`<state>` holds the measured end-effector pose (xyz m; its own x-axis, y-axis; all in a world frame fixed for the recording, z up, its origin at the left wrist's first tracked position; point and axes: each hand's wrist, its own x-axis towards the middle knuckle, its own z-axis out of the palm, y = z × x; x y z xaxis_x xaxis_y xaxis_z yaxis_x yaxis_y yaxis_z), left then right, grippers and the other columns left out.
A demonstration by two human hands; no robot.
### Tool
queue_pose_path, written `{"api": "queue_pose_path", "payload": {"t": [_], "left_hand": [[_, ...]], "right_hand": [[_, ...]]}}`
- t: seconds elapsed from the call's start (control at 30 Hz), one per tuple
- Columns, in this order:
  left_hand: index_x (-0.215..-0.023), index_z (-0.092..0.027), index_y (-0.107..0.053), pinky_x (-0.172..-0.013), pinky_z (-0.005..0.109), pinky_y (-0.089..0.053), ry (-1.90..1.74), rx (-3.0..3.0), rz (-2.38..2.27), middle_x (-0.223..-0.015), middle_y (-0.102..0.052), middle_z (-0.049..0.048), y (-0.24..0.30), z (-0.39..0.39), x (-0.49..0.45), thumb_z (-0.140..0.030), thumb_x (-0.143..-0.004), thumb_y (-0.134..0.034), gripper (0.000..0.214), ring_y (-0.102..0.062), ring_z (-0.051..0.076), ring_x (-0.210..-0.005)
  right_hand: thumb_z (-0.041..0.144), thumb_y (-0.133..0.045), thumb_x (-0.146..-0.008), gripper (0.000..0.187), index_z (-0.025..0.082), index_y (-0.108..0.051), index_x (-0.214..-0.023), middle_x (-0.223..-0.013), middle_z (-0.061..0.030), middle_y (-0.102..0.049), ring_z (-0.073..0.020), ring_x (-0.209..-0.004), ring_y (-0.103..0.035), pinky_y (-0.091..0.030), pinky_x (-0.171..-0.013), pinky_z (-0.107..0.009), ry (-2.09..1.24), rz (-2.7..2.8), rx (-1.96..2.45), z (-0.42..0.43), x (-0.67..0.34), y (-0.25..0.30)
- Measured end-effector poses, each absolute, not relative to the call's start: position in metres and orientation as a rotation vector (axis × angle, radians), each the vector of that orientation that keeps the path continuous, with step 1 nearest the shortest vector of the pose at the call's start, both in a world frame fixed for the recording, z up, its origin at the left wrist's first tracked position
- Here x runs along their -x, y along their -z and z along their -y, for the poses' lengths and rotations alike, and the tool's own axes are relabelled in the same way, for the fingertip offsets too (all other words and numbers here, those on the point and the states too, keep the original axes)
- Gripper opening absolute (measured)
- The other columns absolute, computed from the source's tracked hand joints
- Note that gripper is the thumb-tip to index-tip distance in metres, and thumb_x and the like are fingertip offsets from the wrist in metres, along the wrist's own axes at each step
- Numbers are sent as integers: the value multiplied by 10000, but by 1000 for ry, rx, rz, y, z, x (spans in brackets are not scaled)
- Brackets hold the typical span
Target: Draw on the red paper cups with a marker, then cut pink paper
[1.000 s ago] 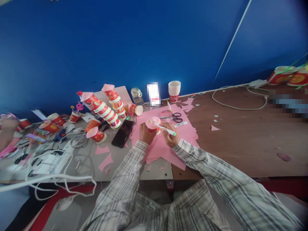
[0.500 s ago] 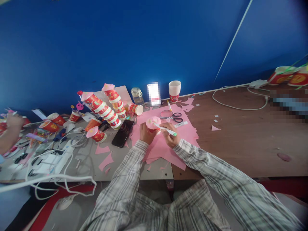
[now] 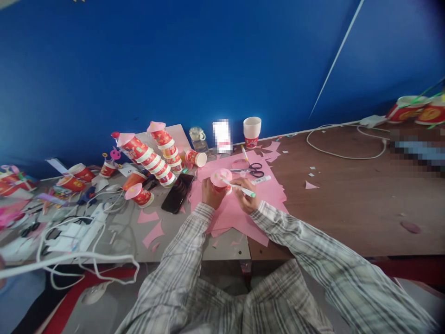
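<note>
My left hand [image 3: 212, 195] is wrapped round a red paper cup [image 3: 219, 188] topped with a pink paper disc [image 3: 221, 176]. A white marker with a green end [image 3: 244, 189] is pinched in my right hand [image 3: 247, 198], its tip at the disc, which bears a few pale yellow marks. Both hands are above pink paper sheets [image 3: 239, 222]. Black-handled scissors [image 3: 255, 170], a white marker or glue tube [image 3: 261, 179] and a yellow-and-white pen [image 3: 244, 152] lie just beyond my right hand.
Two leaning stacks of red cups [image 3: 148, 157] and a black phone [image 3: 177, 192] are on the left. Behind the paper are a glass jar [image 3: 198, 139] and nested cups [image 3: 252, 132]. White cables [image 3: 93, 260] tangle at the left; paper scraps [image 3: 311, 185] dot the brown tabletop.
At the far left, another person's hand has gone from above the table, uncovering cups there. My own hands, the cup and the marker have hardly moved.
</note>
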<state>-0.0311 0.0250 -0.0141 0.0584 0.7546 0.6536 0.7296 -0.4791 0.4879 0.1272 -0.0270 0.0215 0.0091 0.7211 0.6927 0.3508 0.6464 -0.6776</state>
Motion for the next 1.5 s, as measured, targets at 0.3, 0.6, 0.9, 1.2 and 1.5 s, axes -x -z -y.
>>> {"api": "queue_pose_path", "payload": {"t": [0.3, 0.6, 0.9, 1.2, 1.5], "left_hand": [[-1025, -158, -467, -794, 446, -472, -1434, -2246, -1604, -942, -531, 112, 14, -25, 30, -363, -536, -713, 585, -521, 232, -931], [-1010, -153, -482, -796, 439, -473, -1445, -2231, -1626, -937, -523, 109, 12, -24, 29, -409, -538, -701, 579, -522, 228, -921], [-992, -156, -486, -789, 447, -472, -1431, -2231, -1639, -913, -523, 100, 9, -24, 29, -407, -522, -712, 579, -523, 231, -914], [-1008, -165, -484, -799, 440, -474, -1444, -2220, -1638, -936, -515, 99, 11, -24, 29, -391, -530, -710, 575, -524, 225, -918], [-997, -150, -485, -797, 427, -475, -1478, -2221, -1621, -928, -520, 107, 14, -25, 29, -385, -526, -712, 573, -517, 224, -921]], "right_hand": [[387, -367, -874, 317, 173, -598, -903, -798, -65, -635, -176, -715, -585, -450, -688, -333, -326, 1579, 934, 26, -127, -22], [351, -365, -874, 286, 185, -595, -912, -830, -62, -653, -183, -748, -600, -459, -711, -343, -321, 1569, 947, 24, -130, -22], [320, -373, -866, 268, 181, -601, -895, -819, -65, -651, -184, -737, -593, -452, -704, -342, -317, 1563, 932, 25, -130, -24], [343, -362, -874, 284, 177, -591, -898, -819, -67, -654, -180, -743, -596, -447, -702, -333, -326, 1557, 940, 26, -130, -25], [383, -348, -881, 327, 169, -595, -902, -812, -68, -654, -177, -731, -594, -442, -690, -329, -320, 1562, 950, 25, -130, -24]]}}
